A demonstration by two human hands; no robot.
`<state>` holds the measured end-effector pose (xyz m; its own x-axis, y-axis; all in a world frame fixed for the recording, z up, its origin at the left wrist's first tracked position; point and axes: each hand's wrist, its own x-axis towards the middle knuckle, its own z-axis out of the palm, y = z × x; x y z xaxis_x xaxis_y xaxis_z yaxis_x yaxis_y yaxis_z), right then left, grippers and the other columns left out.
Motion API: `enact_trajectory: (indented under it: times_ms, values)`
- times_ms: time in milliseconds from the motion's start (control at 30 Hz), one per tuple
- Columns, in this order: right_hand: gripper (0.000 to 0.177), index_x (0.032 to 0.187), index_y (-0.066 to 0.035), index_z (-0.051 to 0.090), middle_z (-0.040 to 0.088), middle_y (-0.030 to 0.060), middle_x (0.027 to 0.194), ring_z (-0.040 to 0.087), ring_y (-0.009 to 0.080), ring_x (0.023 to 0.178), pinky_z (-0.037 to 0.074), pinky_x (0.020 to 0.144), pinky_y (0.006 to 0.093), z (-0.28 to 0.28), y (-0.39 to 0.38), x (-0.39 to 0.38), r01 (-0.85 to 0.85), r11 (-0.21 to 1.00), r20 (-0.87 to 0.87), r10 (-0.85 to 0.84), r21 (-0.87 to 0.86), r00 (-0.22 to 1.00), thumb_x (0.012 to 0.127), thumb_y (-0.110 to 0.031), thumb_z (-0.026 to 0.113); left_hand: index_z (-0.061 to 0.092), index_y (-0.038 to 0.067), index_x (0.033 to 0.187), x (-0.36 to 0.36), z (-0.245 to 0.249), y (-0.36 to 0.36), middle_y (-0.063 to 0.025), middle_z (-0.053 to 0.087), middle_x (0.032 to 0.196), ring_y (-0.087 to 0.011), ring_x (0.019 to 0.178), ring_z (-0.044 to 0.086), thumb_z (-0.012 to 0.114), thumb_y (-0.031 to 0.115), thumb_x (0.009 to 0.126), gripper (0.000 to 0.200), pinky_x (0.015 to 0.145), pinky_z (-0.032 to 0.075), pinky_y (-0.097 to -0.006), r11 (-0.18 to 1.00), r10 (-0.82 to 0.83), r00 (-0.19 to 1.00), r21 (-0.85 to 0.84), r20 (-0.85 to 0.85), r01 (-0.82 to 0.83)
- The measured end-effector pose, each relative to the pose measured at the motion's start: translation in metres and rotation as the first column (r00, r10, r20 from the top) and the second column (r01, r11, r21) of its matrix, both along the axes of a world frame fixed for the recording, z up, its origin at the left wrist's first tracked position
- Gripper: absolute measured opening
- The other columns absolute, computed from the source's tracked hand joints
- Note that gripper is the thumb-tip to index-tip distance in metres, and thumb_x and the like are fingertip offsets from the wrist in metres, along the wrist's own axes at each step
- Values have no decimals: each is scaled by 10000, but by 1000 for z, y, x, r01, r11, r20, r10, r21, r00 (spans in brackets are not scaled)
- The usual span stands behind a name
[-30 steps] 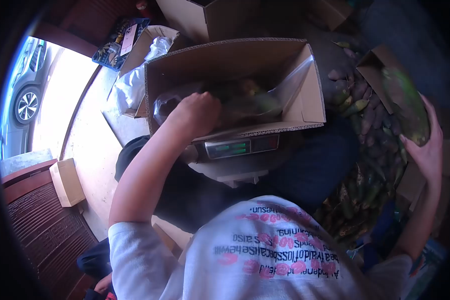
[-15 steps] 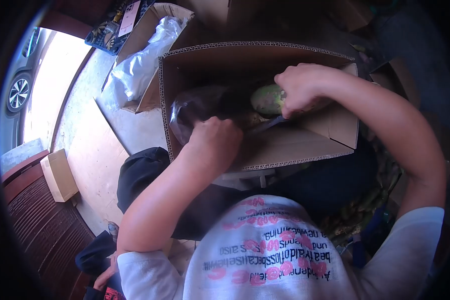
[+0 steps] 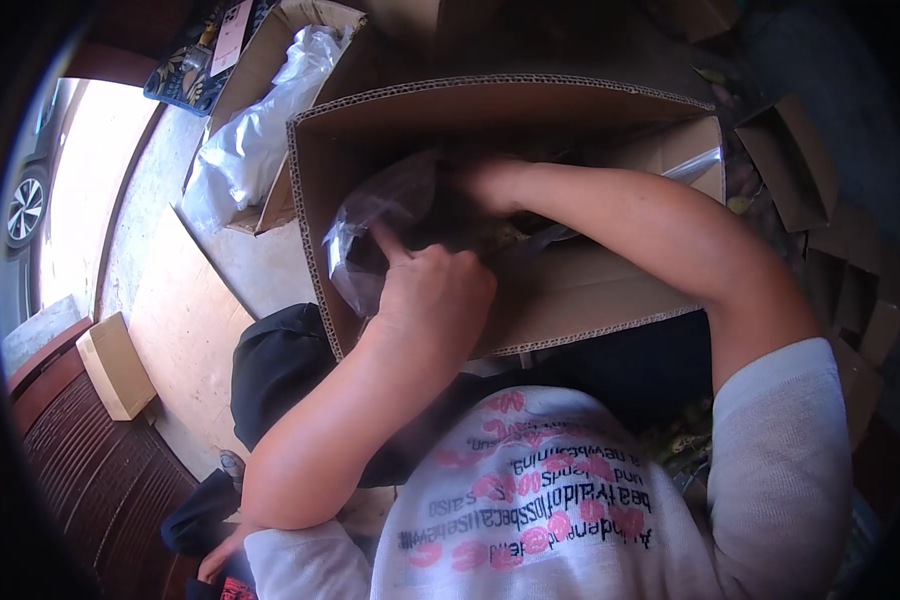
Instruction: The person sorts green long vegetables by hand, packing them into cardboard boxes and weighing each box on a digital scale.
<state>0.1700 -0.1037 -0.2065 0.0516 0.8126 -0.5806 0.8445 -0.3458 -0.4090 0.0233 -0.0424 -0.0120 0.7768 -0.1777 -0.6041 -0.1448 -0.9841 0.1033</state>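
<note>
- Risk, as I judge it: the bag (image 3: pixel 370 215) lining the box (image 3: pixel 590 290) looks thin, and a hard tug at the box's near-left corner could tear it or pull it loose.
- Left hand (image 3: pixel 435 285): at the box's near wall, curled round the bag's edge, index finger out.
- Right hand (image 3: pixel 485 180): deep in the box, inside the bag. Its fingers are hidden, so I cannot tell its grip.

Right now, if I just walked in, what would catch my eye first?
A big open cardboard box fills the middle, lined with a clear plastic bag. The left hand grips that bag at the near edge, while the right hand reaches deep inside. Up left, crumpled white plastic sits in a second box.
</note>
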Motion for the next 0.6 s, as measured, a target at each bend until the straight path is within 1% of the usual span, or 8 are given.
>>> enact_trajectory:
  times_ms: [100,200,300,400,467,500,567,600]
  values:
    - [644,1350,-164,435,340,145,1420,353,347,1295,329,1073,414,29,-13,-1,-33,995,37,30,91,999,752,-172,673,685,96,799,-3,-4,-2,-80,646,745,-262,805,667,597,38,752,115,960,306,-677,1000,-12,998,-4,62,12]
    - [750,1409,-317,340,206,128,1494,204,385,1363,246,1115,470,32,-26,1,-20,1000,103,19,9,995,752,-215,688,686,92,796,0,-4,-3,-113,647,760,-304,821,655,571,4,761,148,984,294,-654,999,39,998,-21,43,-39]
    - [877,1402,-498,225,114,88,1526,77,381,1393,136,1135,505,15,-23,-5,100,993,69,-95,-63,993,723,-286,738,691,104,797,-2,-8,-7,-117,648,768,-308,816,654,556,-6,765,177,992,300,-636,999,42,995,-25,86,-40]
    - [874,1407,-517,168,78,97,1534,49,395,1394,77,1134,521,2,-28,3,125,990,-41,-128,-59,991,744,-356,715,710,118,861,1,-7,-10,-130,657,812,-308,827,648,525,-10,770,243,969,343,-602,999,36,996,16,86,-37]
    - [881,1424,-494,117,27,114,1540,37,400,1399,79,1125,536,24,-28,-1,96,987,35,-92,-131,995,771,-367,694,716,121,910,1,-15,-4,-138,661,840,-307,844,643,501,-3,781,279,932,376,-591,996,73,993,-50,94,-69]
    - [885,1432,-483,91,1,123,1542,31,402,1401,80,1120,544,35,-28,-3,90,981,68,-79,-172,995,784,-372,684,717,132,924,1,-15,-3,-135,661,850,-308,859,639,478,10,798,297,939,392,-543,994,99,993,-40,62,-97]
    - [907,1441,-464,57,-6,131,1542,22,394,1404,62,1114,552,39,-23,-1,-1,993,141,18,-122,990,781,-422,678,668,85,764,-10,-29,2,-123,642,792,-326,815,643,490,59,815,187,954,259,-709,995,63,963,-88,264,-41]
    - [934,1457,-418,58,-2,133,1542,5,394,1404,51,1111,561,68,-26,-1,-68,994,190,84,-90,978,769,-432,690,668,91,811,-9,-27,2,-133,634,831,-321,846,626,462,56,828,209,954,298,-665,1000,26,972,-13,232,-23]
